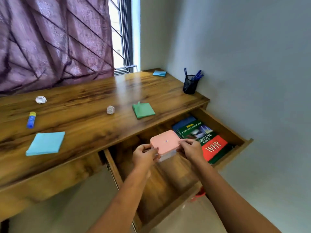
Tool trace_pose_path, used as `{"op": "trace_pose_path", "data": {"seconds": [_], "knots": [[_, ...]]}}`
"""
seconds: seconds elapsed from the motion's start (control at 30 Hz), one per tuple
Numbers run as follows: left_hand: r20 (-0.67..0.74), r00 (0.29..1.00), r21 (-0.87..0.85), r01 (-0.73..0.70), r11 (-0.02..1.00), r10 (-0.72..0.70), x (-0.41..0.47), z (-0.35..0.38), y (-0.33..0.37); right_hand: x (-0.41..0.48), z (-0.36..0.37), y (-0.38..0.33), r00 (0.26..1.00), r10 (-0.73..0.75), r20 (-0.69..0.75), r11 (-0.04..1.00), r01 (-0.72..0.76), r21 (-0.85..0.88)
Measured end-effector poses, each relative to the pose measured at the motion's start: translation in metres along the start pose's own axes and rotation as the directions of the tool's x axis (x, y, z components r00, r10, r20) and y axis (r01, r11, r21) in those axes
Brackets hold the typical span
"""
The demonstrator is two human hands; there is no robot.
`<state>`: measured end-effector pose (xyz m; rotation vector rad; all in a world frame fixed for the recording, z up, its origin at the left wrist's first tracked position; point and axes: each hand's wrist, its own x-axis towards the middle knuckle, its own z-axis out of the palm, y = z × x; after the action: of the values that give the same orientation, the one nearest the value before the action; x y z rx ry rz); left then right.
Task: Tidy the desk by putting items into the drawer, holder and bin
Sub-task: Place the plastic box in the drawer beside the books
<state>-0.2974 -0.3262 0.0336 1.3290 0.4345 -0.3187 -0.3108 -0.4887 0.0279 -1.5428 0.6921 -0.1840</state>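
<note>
Head view. Pink-lidded box (165,142) held above the open drawer (112,163), clear of its floor, lid up and roughly level.
Left hand (144,153) pinches the box at its 8 o'clock corner, fingers curled, thumb on the lid edge. Right hand (191,150) pinches the 4 o'clock corner the same way. The box sits between the two hands, touching both.
Books (207,137) lie stacked in the drawer at 2 o'clock of the box, just beside the right hand.
On the table (101,91): green note pad (143,110) at 11 o'clock of the box, near the table edge; grey paper ball (110,109) just left of it; white paper ball (41,99) and glue stick (31,120) far out at 10 o'clock; large blue pad (45,143) at 9 o'clock; small blue pad (159,73) at 12 o'clock by the far edge; mesh pen holder (190,84) with blue pens (198,75) at 1 o'clock, against the wall
</note>
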Motion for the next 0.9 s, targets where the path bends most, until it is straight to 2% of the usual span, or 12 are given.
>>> {"op": "trace_pose_path", "data": {"seconds": [0.1, 0.2, 0.47, 0.6, 0.9], "knots": [[-0.018, 0.999, 0.043, 0.046, 0.998, -0.045, -0.015, 0.002, -0.024, -0.012, -0.019, 0.019, 0.998, 0.052, 0.040, 0.994, -0.048, -0.097], [-0.057, 0.997, 0.076, 0.061, 0.995, -0.057, -0.019, 0.001, -0.038, -0.009, -0.027, 0.030, 0.997, 0.035, 0.075, 0.970, -0.016, -0.243], [-0.119, 0.988, 0.141, 0.117, 0.983, -0.101, -0.002, -0.011, -0.066, -0.001, -0.018, 0.060, 0.996, -0.008, 0.092, 0.816, 0.060, -0.575], [-0.104, 0.986, 0.132, 0.147, 0.980, -0.134, 0.001, -0.013, -0.081, 0.001, -0.021, 0.067, 0.995, -0.029, 0.100, 0.760, 0.087, -0.644], [-0.092, 0.992, 0.164, 0.095, 0.982, -0.081, 0.017, -0.006, -0.086, 0.013, -0.022, 0.072, 0.992, -0.082, 0.099, 0.718, 0.128, -0.684]]}}
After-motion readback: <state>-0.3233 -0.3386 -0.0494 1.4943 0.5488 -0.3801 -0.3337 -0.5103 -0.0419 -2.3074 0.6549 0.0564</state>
